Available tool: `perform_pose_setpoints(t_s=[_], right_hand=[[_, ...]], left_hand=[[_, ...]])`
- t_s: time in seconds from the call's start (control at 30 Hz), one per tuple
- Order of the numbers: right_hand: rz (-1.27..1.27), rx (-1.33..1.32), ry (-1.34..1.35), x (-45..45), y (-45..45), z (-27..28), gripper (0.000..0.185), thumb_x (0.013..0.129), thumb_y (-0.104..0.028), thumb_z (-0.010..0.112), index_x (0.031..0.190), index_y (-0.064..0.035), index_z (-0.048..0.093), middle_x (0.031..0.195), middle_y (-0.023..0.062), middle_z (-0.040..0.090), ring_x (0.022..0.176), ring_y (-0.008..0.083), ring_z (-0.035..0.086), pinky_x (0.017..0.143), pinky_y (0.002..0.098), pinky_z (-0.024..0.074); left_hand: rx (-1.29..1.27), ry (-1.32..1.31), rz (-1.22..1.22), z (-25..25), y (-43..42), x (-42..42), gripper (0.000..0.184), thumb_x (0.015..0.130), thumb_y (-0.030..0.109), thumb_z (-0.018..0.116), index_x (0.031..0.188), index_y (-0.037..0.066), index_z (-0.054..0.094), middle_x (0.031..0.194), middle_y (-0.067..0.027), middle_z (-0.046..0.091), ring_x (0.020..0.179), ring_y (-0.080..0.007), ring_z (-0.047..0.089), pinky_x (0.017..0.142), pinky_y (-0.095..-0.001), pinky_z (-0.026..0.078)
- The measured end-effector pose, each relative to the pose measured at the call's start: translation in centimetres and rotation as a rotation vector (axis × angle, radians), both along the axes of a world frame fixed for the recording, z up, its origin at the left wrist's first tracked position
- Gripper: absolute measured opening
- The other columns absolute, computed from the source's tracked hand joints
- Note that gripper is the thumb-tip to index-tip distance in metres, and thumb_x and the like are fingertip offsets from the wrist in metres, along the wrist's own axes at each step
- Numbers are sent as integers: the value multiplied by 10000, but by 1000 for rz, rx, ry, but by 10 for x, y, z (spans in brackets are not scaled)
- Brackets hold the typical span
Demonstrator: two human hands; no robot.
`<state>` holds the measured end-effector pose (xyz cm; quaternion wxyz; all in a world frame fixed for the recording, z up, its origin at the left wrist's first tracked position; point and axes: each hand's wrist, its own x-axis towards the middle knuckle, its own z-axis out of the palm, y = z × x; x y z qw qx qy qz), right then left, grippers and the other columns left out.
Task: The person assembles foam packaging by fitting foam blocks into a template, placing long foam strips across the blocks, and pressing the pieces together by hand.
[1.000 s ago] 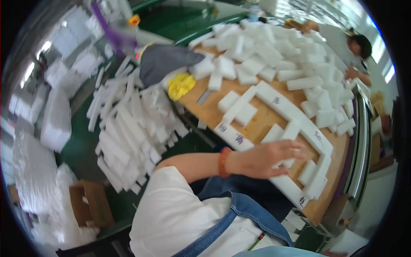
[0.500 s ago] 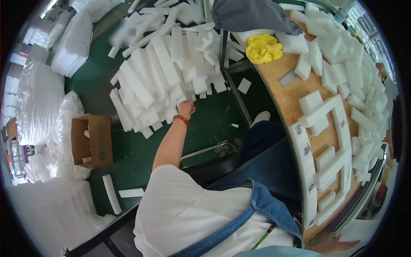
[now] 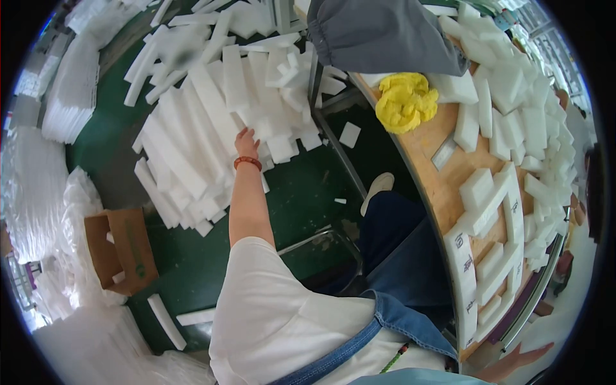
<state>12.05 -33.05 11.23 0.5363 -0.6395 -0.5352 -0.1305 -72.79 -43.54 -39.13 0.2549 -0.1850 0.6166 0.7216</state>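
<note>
My left hand [image 3: 246,144], with a reddish-brown bead bracelet at the wrist, reaches down to a heap of white foam strips [image 3: 208,106] on the green floor. Its fingers are extended over the lower strips; whether they touch is hard to tell. My right hand [image 3: 518,360] shows at the lower right, beside the near end of the wooden table [image 3: 427,146]. Its fingers are stretched out and nothing is seen in them. On the table near it stands a frame of white foam pieces [image 3: 467,273] with dark handwritten marks.
A yellow crumpled bundle [image 3: 405,102] and a grey cloth with a gathered end [image 3: 385,37] lie at the table's far end. Loose foam blocks [image 3: 507,83] pile along its right. An open cardboard box [image 3: 131,250] and wrapped foam stacks [image 3: 32,192] stand left.
My left hand has moved away and to the left over the heap, and its curled fingers have stretched out. The view has shifted. My right hand sits slightly higher in view.
</note>
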Motion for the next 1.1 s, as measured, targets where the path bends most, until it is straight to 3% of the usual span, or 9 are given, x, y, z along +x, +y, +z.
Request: perform_pose_setpoints(t_s=[0.17, 0.37, 0.57, 0.73, 0.83, 0.9, 1.0, 1.07, 1.1], right_hand=[[56, 26, 58, -45, 21, 19, 551, 968, -395, 431, 1454, -163, 314, 1437, 114, 380, 1297, 338, 415, 1063, 463, 383], [85, 36, 81, -113, 39, 33, 556, 980, -469, 383, 1449, -175, 327, 1416, 111, 412, 1291, 342, 424, 1077, 467, 366], [-114, -77, 101, -222, 47, 19, 572, 972, -481, 394, 1449, -169, 339, 1418, 107, 421, 1286, 340, 432, 1094, 447, 339], [-129, -137, 164, -199, 56, 12, 568, 981, -435, 394, 1463, -145, 318, 1451, 125, 382, 1301, 328, 420, 1106, 432, 321], [-52, -134, 262, -158, 65, 12, 549, 997, -361, 389, 1480, -122, 282, 1487, 150, 332, 1322, 317, 400, 1112, 438, 309], [66, -70, 346, -125, 62, 6, 541, 1007, -287, 400, 1483, -71, 259, 1497, 173, 312, 1329, 307, 393, 1124, 395, 277], [299, -189, 46, -60, 66, 0, 539, 958, -197, 504, 1445, -54, 324, 1415, 151, 411, 1236, 257, 463, 1057, 347, 345], [426, -293, -28, -68, 55, 0, 535, 919, -128, 571, 1411, -39, 381, 1356, 127, 477, 1171, 213, 504, 1010, 313, 384], [543, -318, -172, -115, 40, 10, 514, 894, -94, 571, 1383, -46, 424, 1350, 111, 488, 1180, 209, 495, 1034, 324, 358]], left_hand=[[43, -62, 168, -35, 43, -37, 446, 823, 68, 647, 1245, 35, 506, 1152, -160, 534, 1017, -266, 521, 749, -374, 517], [-220, -183, 265, -18, 60, -54, 372, 810, 49, 648, 1156, -35, 538, 1056, -183, 558, 917, -273, 536, 745, -377, 535], [-63, -289, 324, 28, 67, -50, 310, 797, 54, 631, 1077, -62, 568, 970, -189, 575, 789, -273, 546, 689, -367, 558], [-168, -25, 289, 64, 42, -26, 352, 798, 98, 589, 1097, -87, 562, 967, -198, 586, 704, -261, 557, 586, -327, 559], [-286, 350, 301, 93, 1, 7, 455, 816, 138, 558, 1199, -103, 515, 1012, -215, 592, 688, -234, 577, 516, -290, 543], [-208, 441, 353, 95, -32, 12, 418, 842, 99, 570, 1216, -76, 506, 990, -185, 593, 683, -210, 578, 519, -282, 542], [70, 632, 354, 57, -95, -13, 278, 899, 57, 555, 1164, -4, 500, 949, -125, 573, 724, -175, 573, 593, -301, 552], [368, 527, 378, 133, -109, 0, 243, 902, 49, 558, 1134, 16, 493, 985, -112, 558, 853, -235, 576, 689, -380, 562], [398, 660, 282, 162, -115, 3, 264, 891, 47, 568, 1140, -13, 504, 990, -118, 551, 881, -254, 580, 762, -369, 556]])
